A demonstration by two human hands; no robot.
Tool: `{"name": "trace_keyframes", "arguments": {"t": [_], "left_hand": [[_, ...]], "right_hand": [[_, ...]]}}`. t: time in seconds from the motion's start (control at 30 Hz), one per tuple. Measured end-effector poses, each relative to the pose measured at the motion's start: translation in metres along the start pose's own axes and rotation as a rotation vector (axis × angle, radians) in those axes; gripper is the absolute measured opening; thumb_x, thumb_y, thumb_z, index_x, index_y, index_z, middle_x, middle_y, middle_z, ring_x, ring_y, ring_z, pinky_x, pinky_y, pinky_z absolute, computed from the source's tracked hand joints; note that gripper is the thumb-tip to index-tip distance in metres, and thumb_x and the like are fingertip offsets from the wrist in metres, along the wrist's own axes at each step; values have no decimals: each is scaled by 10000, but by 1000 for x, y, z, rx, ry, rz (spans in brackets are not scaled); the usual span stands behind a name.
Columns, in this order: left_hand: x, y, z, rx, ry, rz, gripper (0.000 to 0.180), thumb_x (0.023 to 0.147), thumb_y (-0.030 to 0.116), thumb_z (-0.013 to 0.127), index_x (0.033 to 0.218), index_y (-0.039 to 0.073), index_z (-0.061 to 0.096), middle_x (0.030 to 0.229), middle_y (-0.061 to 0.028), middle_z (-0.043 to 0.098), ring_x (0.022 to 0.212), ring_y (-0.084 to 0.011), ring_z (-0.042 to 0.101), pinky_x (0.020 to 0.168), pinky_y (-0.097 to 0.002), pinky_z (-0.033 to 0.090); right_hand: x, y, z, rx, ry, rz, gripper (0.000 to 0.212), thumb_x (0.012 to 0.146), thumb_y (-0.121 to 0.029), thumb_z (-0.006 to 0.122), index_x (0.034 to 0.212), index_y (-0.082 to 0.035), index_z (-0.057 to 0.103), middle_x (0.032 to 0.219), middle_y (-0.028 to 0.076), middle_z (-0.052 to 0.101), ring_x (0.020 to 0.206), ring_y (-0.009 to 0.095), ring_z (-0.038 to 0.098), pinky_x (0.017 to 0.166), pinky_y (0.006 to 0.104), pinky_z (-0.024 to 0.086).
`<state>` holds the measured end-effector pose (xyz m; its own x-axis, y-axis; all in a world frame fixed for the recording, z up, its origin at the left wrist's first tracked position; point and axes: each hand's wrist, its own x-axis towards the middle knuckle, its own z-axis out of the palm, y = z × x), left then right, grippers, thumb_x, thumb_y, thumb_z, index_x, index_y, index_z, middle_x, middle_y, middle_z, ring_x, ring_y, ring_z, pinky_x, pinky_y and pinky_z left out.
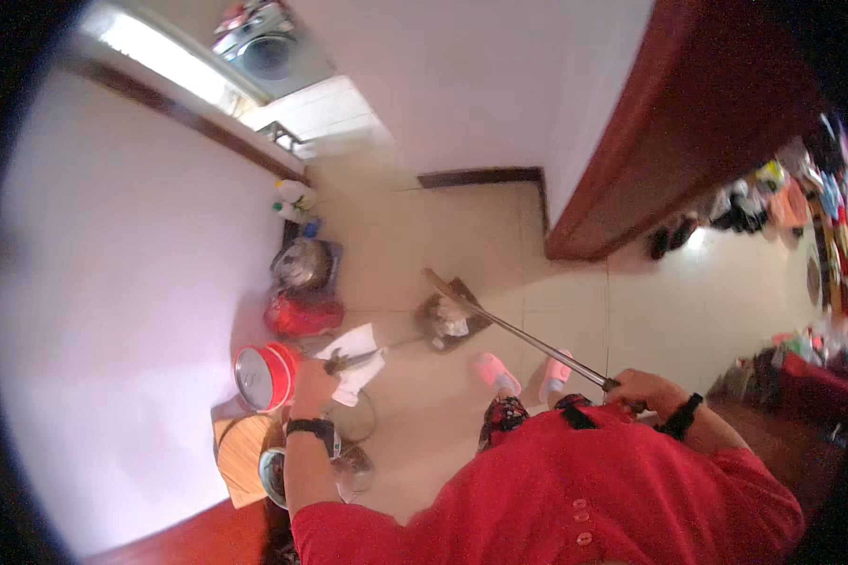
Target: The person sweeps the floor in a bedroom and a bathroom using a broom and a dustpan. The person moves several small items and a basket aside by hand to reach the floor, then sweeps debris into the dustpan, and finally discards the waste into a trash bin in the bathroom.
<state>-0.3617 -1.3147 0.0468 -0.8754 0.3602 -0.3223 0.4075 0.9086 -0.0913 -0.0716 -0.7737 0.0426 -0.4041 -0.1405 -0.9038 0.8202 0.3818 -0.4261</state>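
My right hand [639, 388], with a black band on the wrist, is closed round the upper end of a broom [528, 337] with a long metal handle. Its narrow tan head lies at the far-left edge of a dark dustpan [479, 325]. Pale crumpled litter [450, 318] sits in the pan. On the left, my left hand [313, 388] is wrapped round the end of the dustpan's long handle, somewhat blurred. The handle passes over a white sheet or cloth [360, 353]. Just left of that hand stands a red tin [278, 365] with a silvery top.
Along the left wall are a red bag [303, 315], a plastic-wrapped metallic thing [301, 264], bottles [295, 198] and a wooden board [242, 457]. A dark-red partition [631, 188] juts in from the right. Pink slippers [496, 372] are on my feet. Clutter [801, 363] lies far right.
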Motion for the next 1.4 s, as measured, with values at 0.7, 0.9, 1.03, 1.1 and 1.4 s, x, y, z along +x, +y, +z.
{"name": "trace_keyframes", "arguments": {"t": [0.7,0.9,1.03,1.1,1.4], "left_hand": [[-180,-42,73,-521,7,-803,258,625,194,639,801,8,678,763,-224,629,757,-388,619,690,-438,491],[-177,-47,77,-536,23,-811,257,636,208,616,771,-4,669,752,-231,619,748,-405,605,664,-463,483],[-183,-42,80,-542,30,-776,245,625,199,618,753,-4,666,716,-239,608,737,-411,603,656,-461,479],[-192,-32,81,-543,67,-783,245,620,196,619,749,-7,665,703,-243,603,731,-412,602,653,-462,478],[-247,27,92,-403,217,-750,258,612,184,647,813,30,698,695,-224,615,708,-400,606,649,-461,480]], "right_hand": [[261,-184,9,-1175,-88,-236,104,703,0,526,638,58,584,615,165,605,500,232,584,408,384,435],[145,-176,13,-497,-194,155,166,753,-114,590,701,42,573,592,105,558,482,188,532,418,304,422],[96,-150,20,-270,-252,120,236,773,-235,646,678,-31,575,566,40,543,462,132,511,415,276,401],[68,-142,11,-291,-277,98,202,770,-191,648,701,-18,570,583,36,545,471,130,523,412,270,411],[47,-122,-83,-482,-23,-39,168,761,-151,621,754,-3,543,571,64,530,481,144,536,400,282,414]]}}
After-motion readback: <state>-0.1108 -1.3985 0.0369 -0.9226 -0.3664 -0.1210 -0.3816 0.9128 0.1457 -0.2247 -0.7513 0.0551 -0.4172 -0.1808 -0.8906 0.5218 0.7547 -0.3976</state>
